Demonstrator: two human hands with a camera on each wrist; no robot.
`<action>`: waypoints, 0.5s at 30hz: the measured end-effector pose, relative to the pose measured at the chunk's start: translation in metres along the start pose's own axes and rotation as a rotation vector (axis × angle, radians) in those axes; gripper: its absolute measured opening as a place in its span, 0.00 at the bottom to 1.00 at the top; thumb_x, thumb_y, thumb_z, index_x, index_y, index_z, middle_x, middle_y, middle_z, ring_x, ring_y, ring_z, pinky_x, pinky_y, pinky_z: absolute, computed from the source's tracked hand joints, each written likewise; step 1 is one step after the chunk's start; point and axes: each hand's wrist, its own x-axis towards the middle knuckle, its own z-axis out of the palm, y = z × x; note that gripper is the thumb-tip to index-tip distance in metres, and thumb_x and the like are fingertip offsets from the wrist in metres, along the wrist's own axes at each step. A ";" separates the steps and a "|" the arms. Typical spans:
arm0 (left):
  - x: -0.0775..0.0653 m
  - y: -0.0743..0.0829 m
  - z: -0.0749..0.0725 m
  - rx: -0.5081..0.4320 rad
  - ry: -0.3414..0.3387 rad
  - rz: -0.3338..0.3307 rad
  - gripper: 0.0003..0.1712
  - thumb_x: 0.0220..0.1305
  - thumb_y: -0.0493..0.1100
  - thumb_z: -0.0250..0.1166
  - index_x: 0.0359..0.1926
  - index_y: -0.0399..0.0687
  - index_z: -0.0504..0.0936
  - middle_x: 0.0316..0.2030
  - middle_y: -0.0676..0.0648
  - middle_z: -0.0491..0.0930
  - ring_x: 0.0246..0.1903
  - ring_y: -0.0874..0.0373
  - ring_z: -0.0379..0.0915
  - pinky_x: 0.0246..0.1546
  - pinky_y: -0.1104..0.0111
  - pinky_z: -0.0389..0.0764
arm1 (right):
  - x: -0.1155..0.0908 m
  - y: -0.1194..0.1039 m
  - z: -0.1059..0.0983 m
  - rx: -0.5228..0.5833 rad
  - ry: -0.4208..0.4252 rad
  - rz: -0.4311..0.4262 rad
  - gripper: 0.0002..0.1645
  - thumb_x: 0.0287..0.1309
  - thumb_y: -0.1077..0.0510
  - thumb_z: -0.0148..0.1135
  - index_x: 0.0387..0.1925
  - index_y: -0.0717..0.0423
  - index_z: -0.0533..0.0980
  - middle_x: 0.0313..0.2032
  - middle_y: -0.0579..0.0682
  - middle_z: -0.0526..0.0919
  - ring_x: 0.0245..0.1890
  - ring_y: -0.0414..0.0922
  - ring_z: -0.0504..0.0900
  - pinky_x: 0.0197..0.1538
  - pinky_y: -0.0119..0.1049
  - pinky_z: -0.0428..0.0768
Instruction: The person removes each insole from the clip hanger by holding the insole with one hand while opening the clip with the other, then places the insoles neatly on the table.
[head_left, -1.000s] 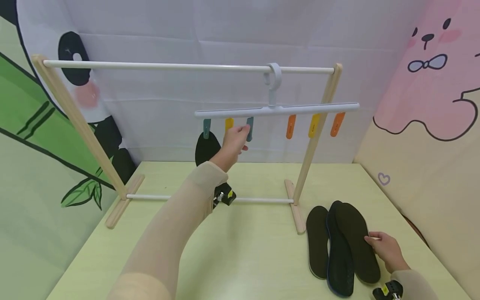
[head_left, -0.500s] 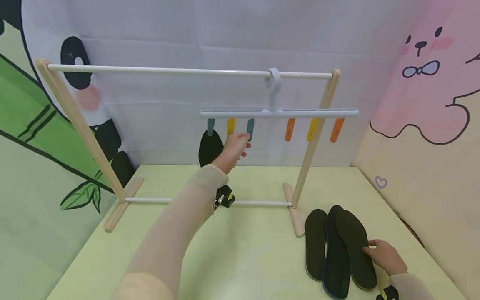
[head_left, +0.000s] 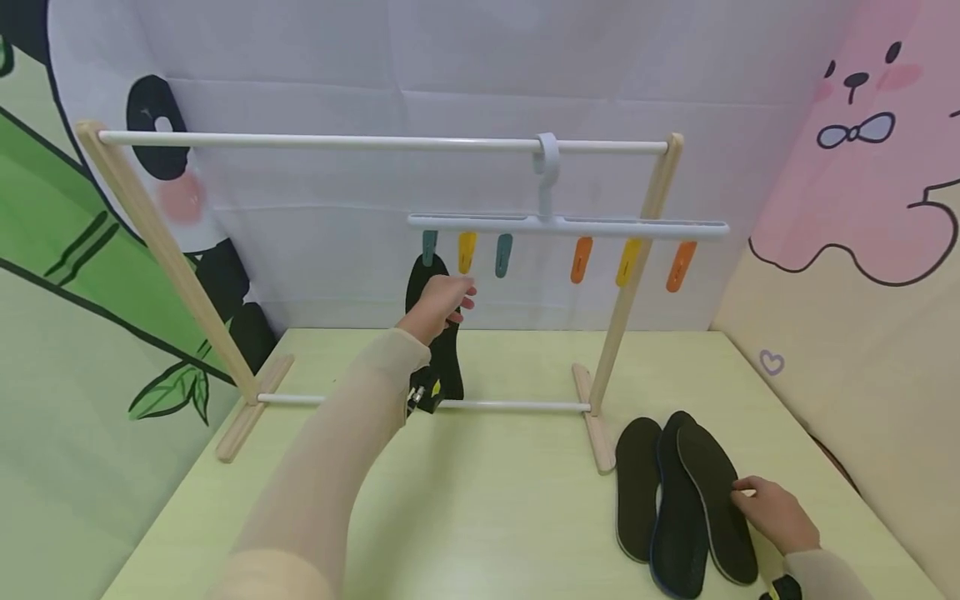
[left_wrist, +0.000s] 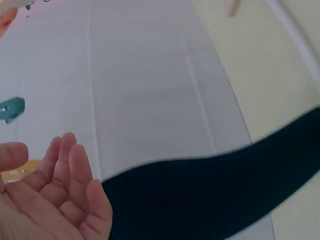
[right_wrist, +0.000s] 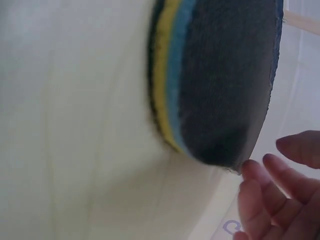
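head | left fingers (head_left: 456,289) loosely spread, near hanging insole (head_left: 447,362) | right fingers (head_left: 761,485) loosely spread, touching rightmost insole (head_left: 716,496)

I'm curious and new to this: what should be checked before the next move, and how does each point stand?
1. Hanger hooked over the top bar: ok.
2. Hanging insole below the leftmost clip: ok, but how firmly it's gripped, cannot tell.
3. Left hand free: ok, palm bare.
4. Neighbouring yellow clip unused: ok.
5. Right hand gripping the rightmost loose insole: not ok, fingertips at its edge, thumb apart.
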 end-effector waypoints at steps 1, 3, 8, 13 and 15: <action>0.002 -0.002 -0.003 0.025 0.004 0.002 0.20 0.72 0.49 0.49 0.50 0.40 0.79 0.46 0.42 0.77 0.39 0.46 0.72 0.50 0.54 0.68 | 0.000 -0.001 0.000 -0.003 0.018 -0.009 0.25 0.61 0.54 0.51 0.49 0.73 0.74 0.44 0.71 0.78 0.36 0.56 0.79 0.34 0.48 0.75; 0.005 -0.005 -0.008 0.055 0.023 0.014 0.19 0.72 0.48 0.49 0.47 0.38 0.80 0.44 0.42 0.76 0.40 0.45 0.72 0.51 0.53 0.70 | -0.001 -0.003 0.000 -0.003 0.062 -0.027 0.24 0.63 0.54 0.50 0.49 0.72 0.74 0.41 0.69 0.79 0.32 0.51 0.78 0.30 0.45 0.74; 0.010 -0.010 -0.022 0.075 0.106 0.057 0.18 0.72 0.45 0.48 0.40 0.35 0.78 0.35 0.45 0.70 0.33 0.49 0.69 0.48 0.55 0.73 | -0.002 -0.008 0.001 0.020 0.179 -0.055 0.21 0.65 0.56 0.50 0.48 0.70 0.75 0.36 0.63 0.80 0.29 0.49 0.76 0.27 0.40 0.70; 0.015 -0.013 -0.026 0.069 0.220 0.087 0.13 0.70 0.45 0.49 0.33 0.39 0.69 0.31 0.45 0.65 0.33 0.50 0.62 0.42 0.59 0.68 | -0.005 -0.012 0.005 0.042 0.210 -0.089 0.19 0.64 0.57 0.50 0.46 0.69 0.77 0.36 0.63 0.81 0.29 0.49 0.76 0.27 0.40 0.70; 0.017 -0.014 -0.026 0.087 0.258 0.095 0.14 0.69 0.46 0.50 0.45 0.38 0.70 0.41 0.41 0.69 0.42 0.46 0.64 0.48 0.56 0.69 | -0.006 -0.012 0.007 0.050 0.212 -0.103 0.19 0.65 0.57 0.50 0.46 0.69 0.77 0.34 0.60 0.81 0.28 0.47 0.75 0.27 0.39 0.69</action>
